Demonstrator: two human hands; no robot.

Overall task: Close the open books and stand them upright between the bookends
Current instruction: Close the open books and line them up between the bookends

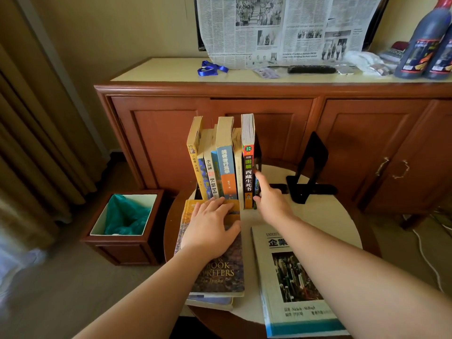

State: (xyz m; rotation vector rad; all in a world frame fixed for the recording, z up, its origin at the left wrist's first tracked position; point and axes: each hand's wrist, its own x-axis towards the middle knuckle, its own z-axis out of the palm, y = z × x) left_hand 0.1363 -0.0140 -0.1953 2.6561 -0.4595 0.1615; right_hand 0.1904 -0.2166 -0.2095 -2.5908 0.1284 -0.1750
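Several books (pixel 223 165) stand upright in a row on a small round table (pixel 325 214). A black bookend (pixel 257 152) stands against the row's right end. My right hand (pixel 271 196) touches this bookend and the black-spined end book (pixel 248 167), fingers apart. A second black bookend (pixel 311 167) stands apart further right. My left hand (pixel 210 226) lies flat on a closed purple and yellow book (pixel 217 272) that tops a small stack. A large closed white textbook (pixel 293 285) lies flat at the front right, under my right forearm.
A wooden cabinet (pixel 269 113) stands right behind the table; on it lie a newspaper (pixel 281 28), a blue lanyard (pixel 211 68), a remote (pixel 311 69) and dark bottles (pixel 425 42). A wooden bin (pixel 122 226) with a green liner is on the floor at left.
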